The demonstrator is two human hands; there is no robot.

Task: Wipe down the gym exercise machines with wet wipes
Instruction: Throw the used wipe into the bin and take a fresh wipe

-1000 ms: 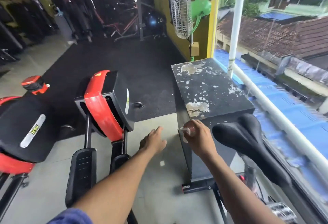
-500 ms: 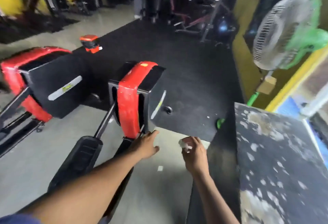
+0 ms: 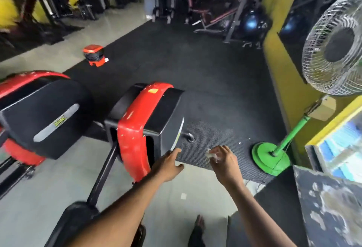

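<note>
1. A crumpled wipe (image 3: 211, 153) is pinched in the right hand (image 3: 225, 165).
2. The left hand (image 3: 168, 165) is held relaxed, empty, nearer the red machine (image 3: 137, 127).
3. The machine lies left of the wipe.

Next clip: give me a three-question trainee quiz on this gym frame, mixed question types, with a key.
1. True or false: the wet wipe is in the left hand.
2. Which is nearest the left hand's fingertips? A) the green fan base B) the red-and-black machine housing C) the small red bin
3. Fill in: the right hand hangs over the black ____.

Key: 1 false; 2 B; 3 mat.
</note>
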